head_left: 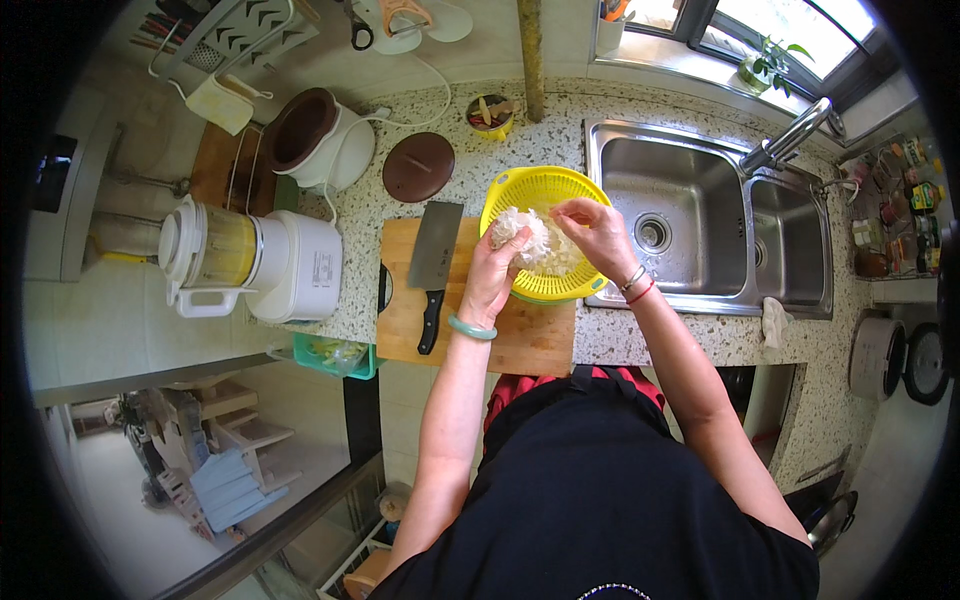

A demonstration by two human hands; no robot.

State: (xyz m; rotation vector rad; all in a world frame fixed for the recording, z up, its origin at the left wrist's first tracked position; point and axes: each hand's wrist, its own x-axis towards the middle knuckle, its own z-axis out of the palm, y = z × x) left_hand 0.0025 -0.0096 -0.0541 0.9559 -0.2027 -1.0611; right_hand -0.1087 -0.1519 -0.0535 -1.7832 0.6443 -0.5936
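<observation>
My left hand [487,275], with a green bangle on its wrist, is closed around a pale, ruffled clump that looks like white fungus [520,230]. It holds the clump over the left side of a yellow colander [530,177]. Above the colander's right side, my right hand [600,232] has its fingertips pinched together; what is between them is too small to name. Loose whitish pieces [562,262] lie inside the colander. Under its near part is a wooden cutting board [530,335]. A cleaver [436,245] with a black handle lies on the board, left of my left hand.
A double steel sink [675,180] with a faucet [790,135] is at right. A brown lid [418,167], a white pot [345,150] and a small yellow container [490,125] stand behind the board. At left is a white blender [290,265]; a green bin [335,355] hangs below the counter edge.
</observation>
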